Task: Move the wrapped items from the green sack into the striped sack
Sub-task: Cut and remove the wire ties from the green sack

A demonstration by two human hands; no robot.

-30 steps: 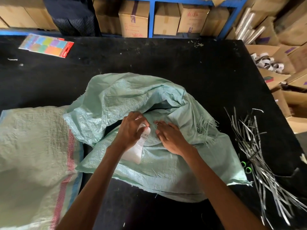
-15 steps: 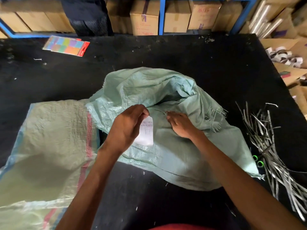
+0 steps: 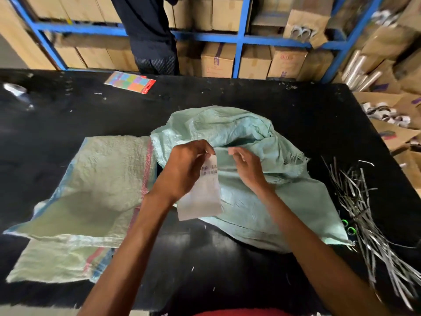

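Two hands work above the green sack, which lies crumpled at the middle of the black table, its left edge overlapping the striped sack spread flat at nine o'clock. The left hand pinches the top of a flat wrapped item with a barcode label, so the packet hangs down toward six o'clock from the fingertips, over the near part of the green sack. At three o'clock from that packet, the right hand is open and empty, fingers loosely curled just above the green fabric.
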